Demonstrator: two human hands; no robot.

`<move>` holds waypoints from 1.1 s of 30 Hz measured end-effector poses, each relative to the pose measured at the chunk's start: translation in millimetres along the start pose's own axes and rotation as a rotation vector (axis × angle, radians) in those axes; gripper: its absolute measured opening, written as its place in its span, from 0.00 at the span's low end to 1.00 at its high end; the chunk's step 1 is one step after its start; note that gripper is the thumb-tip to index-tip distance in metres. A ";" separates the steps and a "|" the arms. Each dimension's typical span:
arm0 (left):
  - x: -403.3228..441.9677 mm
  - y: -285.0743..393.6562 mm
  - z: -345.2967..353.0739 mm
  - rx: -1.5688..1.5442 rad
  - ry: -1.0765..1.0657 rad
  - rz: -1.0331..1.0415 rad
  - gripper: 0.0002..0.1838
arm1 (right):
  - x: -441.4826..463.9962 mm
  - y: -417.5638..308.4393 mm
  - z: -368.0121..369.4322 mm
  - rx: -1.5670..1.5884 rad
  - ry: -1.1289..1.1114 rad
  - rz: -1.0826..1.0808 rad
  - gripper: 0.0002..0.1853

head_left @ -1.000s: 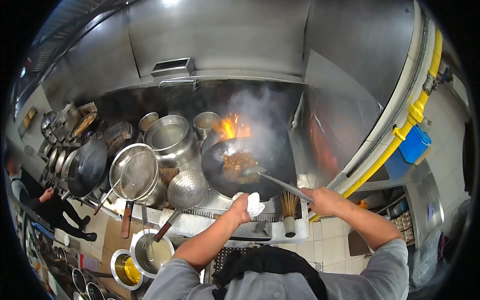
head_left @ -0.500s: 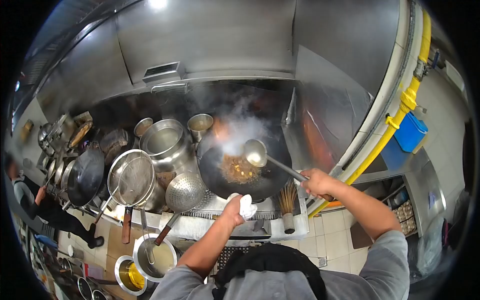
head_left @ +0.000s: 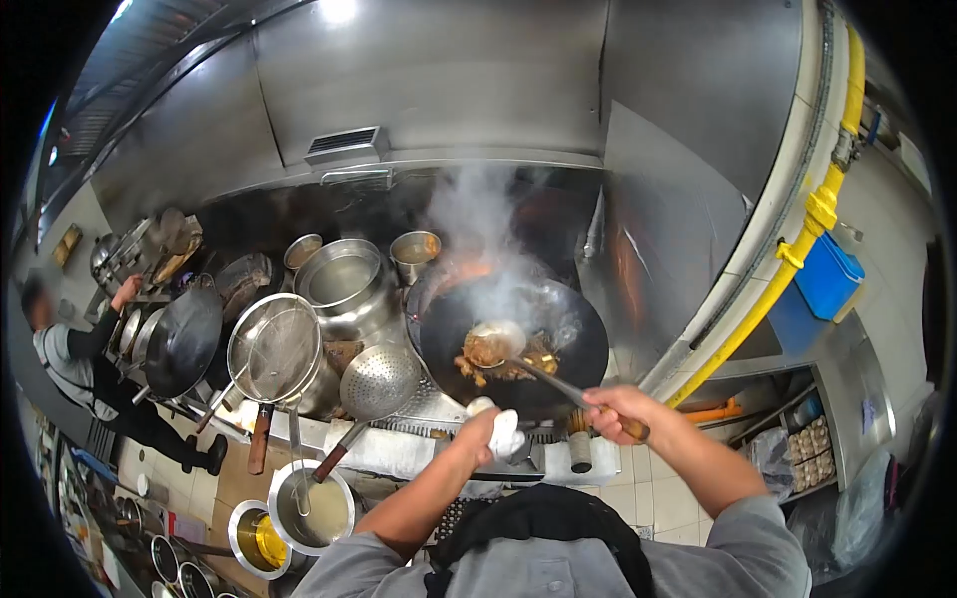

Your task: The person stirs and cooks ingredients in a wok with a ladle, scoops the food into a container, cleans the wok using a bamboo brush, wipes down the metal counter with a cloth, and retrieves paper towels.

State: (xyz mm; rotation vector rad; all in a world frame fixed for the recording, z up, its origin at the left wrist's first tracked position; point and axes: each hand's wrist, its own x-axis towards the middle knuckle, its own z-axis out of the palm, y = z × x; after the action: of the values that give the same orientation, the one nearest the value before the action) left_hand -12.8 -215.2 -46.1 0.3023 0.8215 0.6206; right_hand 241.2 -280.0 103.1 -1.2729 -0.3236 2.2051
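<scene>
My right hand (head_left: 618,411) is closed around the wooden-ended handle of a ladle (head_left: 495,341), whose bowl rests among the browned food (head_left: 477,367) in a black wok (head_left: 583,344). My left hand (head_left: 478,437) is closed on a folded white cloth (head_left: 506,435) at the wok's near edge. Whether it grips a handle or the rim under the cloth is hidden. White smoke rises from the wok and blurs its far side. Just beside my right hand, a bamboo brush (head_left: 580,451) stands at the stove's front edge, its bristles mostly covered.
Left of the wok are a perforated skimmer (head_left: 381,382), a mesh strainer (head_left: 274,349) and a steel pot (head_left: 341,279). Nearer me sit a bowl of pale liquid (head_left: 327,513) and one of yellow oil (head_left: 267,543). Another person (head_left: 85,364) stands far left. A yellow pipe (head_left: 758,309) runs along the right.
The ladle has come down from above the wok's right side into the food, and my right hand has moved lower. The wok has tilted, its food shifted. The other person's arm has risen.
</scene>
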 end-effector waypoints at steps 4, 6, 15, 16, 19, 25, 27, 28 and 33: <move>-20.8 16.6 20.1 -0.073 -0.091 -0.009 0.10 | 6.4 3.9 -21.1 0.253 -0.230 0.079 0.11; 1.5 30.7 24.8 -0.105 0.044 -0.012 0.11 | -7.1 -6.1 4.6 0.351 -0.174 0.057 0.13; 14.8 40.5 26.7 -0.147 0.036 -0.071 0.16 | -23.0 -27.3 19.9 0.224 -0.052 -0.004 0.05; 9.7 38.8 31.2 -0.147 0.033 -0.077 0.16 | -25.1 -24.4 20.4 0.223 -0.052 0.031 0.08; 21.3 30.2 22.9 -0.127 -0.057 -0.045 0.17 | -18.5 -19.6 25.0 0.289 -0.089 0.110 0.10; 56.2 -88.3 -67.5 0.100 0.217 0.154 0.10 | -1.3 -0.5 46.8 0.321 -0.050 0.051 0.10; 21.8 -85.4 -56.7 0.186 0.218 0.174 0.10 | 21.4 -5.6 50.9 0.261 -0.092 -0.030 0.10; 7.5 -77.6 -45.8 0.127 0.238 0.124 0.10 | 35.3 -6.1 46.8 0.213 -0.122 -0.097 0.10; 20.8 -18.4 -26.6 -0.105 0.081 0.074 0.09 | 75.2 -3.0 30.1 0.127 -0.110 -0.195 0.05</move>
State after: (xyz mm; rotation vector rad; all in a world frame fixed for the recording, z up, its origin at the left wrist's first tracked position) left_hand -15.0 -216.3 -84.5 0.2136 0.8556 0.7463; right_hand 187.4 -231.7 66.4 -1.0109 -0.3296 2.0970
